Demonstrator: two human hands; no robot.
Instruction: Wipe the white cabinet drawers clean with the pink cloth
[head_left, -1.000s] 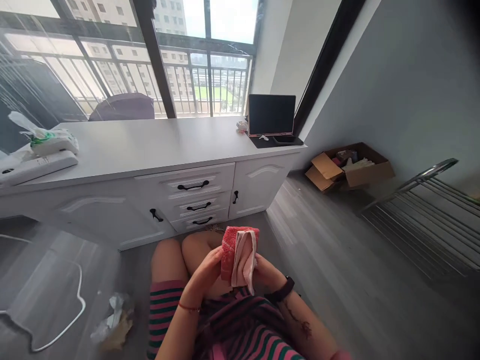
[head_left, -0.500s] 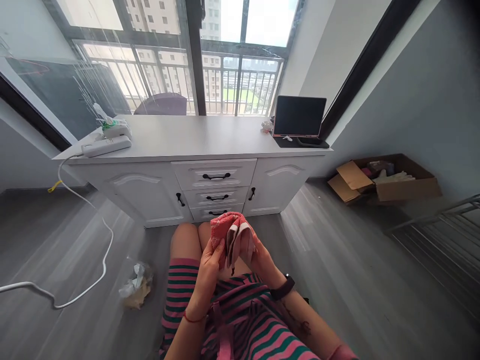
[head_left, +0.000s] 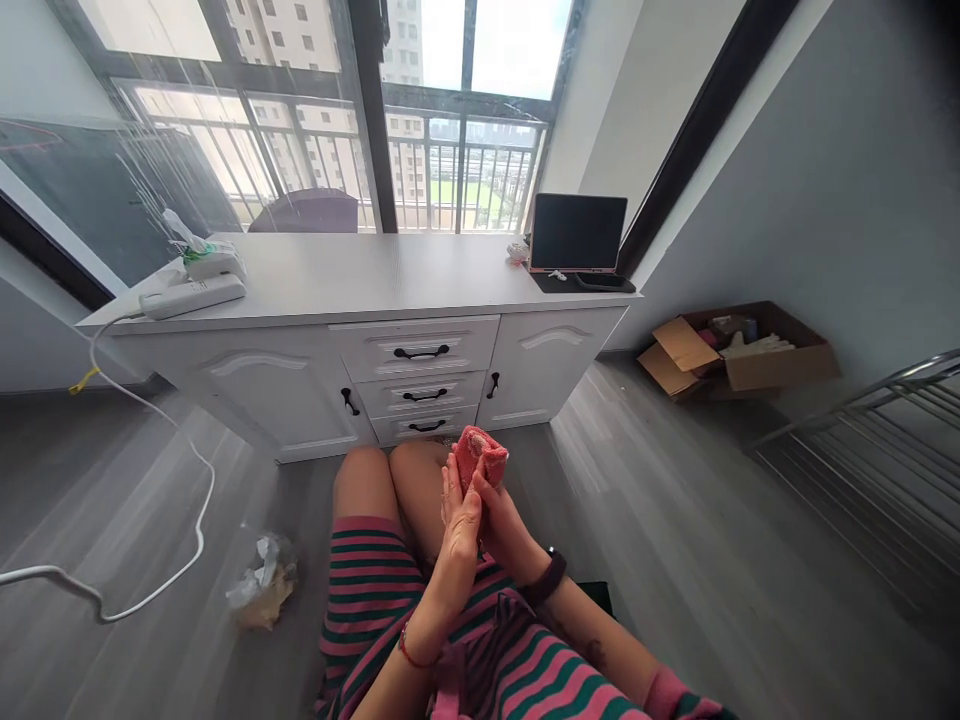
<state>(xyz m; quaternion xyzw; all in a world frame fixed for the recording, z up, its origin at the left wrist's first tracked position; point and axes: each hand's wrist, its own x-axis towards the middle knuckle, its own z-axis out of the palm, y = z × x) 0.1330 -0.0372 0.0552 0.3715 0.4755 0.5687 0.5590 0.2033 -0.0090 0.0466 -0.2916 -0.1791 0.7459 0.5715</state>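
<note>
A red terry towel (head_left: 481,456), folded into a compact bundle, rises above my hands over my lap. My left hand (head_left: 460,535) lies along its left side with the fingers fairly straight, pressing it inward. On the other side, my right hand (head_left: 508,532) grips the towel, its thumb close to my left thumb. Both palms squeeze the towel between them, so its lower part is hidden. My striped pink and green clothing (head_left: 369,580) shows underneath.
Ahead stands a white cabinet (head_left: 360,272) bearing a power strip (head_left: 193,297), a tissue pack (head_left: 212,262) and a dark-screened tablet (head_left: 579,233). A cardboard box (head_left: 784,372) and a metal rack (head_left: 870,420) are right. A white cable (head_left: 201,510) and plastic bag (head_left: 262,582) lie left.
The towel has gone from loosely folded, with its pale edges fanned out, to a tighter bundle. Both hands have come together around it and shifted slightly right in view.
</note>
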